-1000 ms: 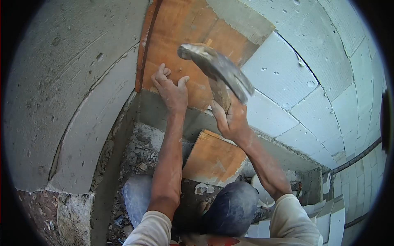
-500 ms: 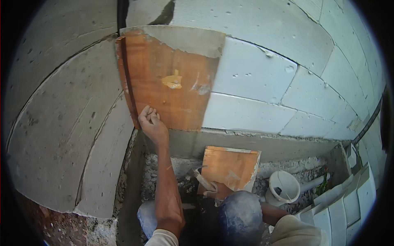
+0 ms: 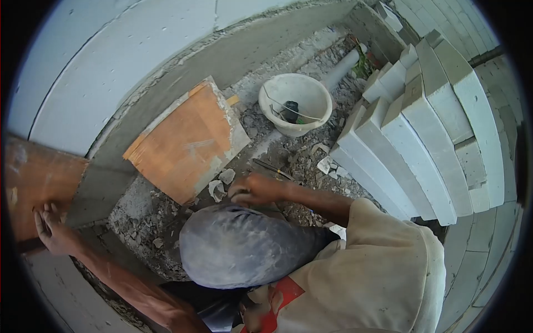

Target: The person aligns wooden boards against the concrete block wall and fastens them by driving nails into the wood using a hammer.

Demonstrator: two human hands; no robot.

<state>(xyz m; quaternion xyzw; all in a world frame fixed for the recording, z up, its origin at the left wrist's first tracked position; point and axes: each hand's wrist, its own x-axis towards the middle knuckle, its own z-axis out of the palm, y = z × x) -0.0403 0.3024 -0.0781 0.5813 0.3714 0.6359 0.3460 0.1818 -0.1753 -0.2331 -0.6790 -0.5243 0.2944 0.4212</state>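
At the left edge, my left hand (image 3: 51, 228) is raised to an orange-brown wooden board (image 3: 50, 172) on the block wall, its fingers apart and the tips at the board's face. My right hand (image 3: 254, 188) is above my bent knee, fingers curled inward; what they hold, if anything, is hidden. Just beyond it a thin dark, yellowish stick-like tool (image 3: 272, 169) lies on the rubble. A second wooden board (image 3: 186, 141), smeared with cement along an edge, leans against the low cement wall. No hammer shows in the current view.
A white bucket (image 3: 296, 105) with a wire handle and something dark inside stands on the rubble. Behind it runs a grey pipe (image 3: 344, 69) beside green leaves. Stacked white blocks (image 3: 408, 144) rise on the right. A low cement wall (image 3: 222, 61) borders the trench.
My view has swung right and down towards the bucket and blocks. The right hand, earlier on a hammer, has moved over the knee, and the hammer is out of sight. My left hand stays by the wall board.
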